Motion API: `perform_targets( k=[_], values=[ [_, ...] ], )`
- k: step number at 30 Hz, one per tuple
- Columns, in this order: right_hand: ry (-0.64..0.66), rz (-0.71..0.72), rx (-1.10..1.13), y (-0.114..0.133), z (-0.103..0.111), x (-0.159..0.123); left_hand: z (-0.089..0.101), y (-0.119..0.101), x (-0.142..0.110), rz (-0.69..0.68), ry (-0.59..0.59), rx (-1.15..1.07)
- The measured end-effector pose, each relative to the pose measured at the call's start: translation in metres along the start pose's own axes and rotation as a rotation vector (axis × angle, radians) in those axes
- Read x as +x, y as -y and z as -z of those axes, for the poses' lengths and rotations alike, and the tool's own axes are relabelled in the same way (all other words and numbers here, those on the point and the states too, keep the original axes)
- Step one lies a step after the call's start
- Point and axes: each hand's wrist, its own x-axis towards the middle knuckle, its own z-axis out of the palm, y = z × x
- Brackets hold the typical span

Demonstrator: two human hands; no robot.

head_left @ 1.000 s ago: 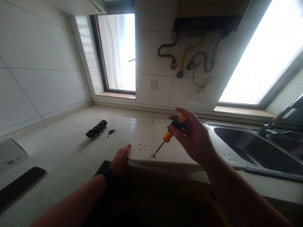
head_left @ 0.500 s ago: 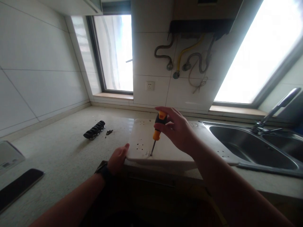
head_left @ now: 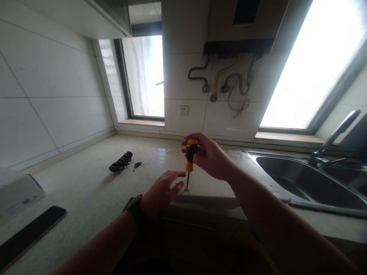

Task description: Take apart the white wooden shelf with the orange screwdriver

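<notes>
A white panel (head_left: 212, 183) with small screw holes lies flat on the counter beside the sink. My right hand (head_left: 210, 154) is closed round the black and orange handle of a screwdriver (head_left: 189, 158), which stands upright with its tip on the panel near the front edge. My left hand (head_left: 162, 191), a dark watch on its wrist, rests on the panel's front left part with fingers stretched out toward the screwdriver's tip. Whether a screw sits under the tip is too small to tell.
A black ribbed part (head_left: 120, 162) and a small heap of dark screws (head_left: 137, 165) lie on the speckled counter (head_left: 86, 191) to the left. A dark phone (head_left: 28, 233) and a white box (head_left: 17, 193) sit at far left. The steel sink (head_left: 304, 181) with its tap (head_left: 332, 135) is at right.
The screwdriver has swung from a slant to upright. My left hand moved from the panel's front left corner onto its top, fingers now beside the tip.
</notes>
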Motion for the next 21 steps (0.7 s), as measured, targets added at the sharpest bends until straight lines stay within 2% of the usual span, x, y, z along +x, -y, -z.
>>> perform_targets(
  k=[3,6,8,16,21],
  values=[
    [-0.071,-0.004,-0.045,0.001,-0.004,0.003,-0.012,-0.006,0.005,0.036,0.063,-0.242],
    [-0.170,-0.007,-0.159,0.000,-0.007,0.004,-0.017,-0.005,0.010,0.082,0.047,-0.348],
    [-0.214,-0.008,-0.154,-0.001,-0.008,0.003,-0.017,-0.004,0.013,0.100,0.022,-0.348],
    [-0.238,-0.009,0.058,-0.008,-0.013,-0.002,-0.023,-0.001,0.017,0.171,-0.081,-0.301],
    [-0.265,-0.038,-0.189,-0.008,-0.018,-0.006,-0.024,-0.002,0.016,0.176,-0.115,-0.309]
  ],
)
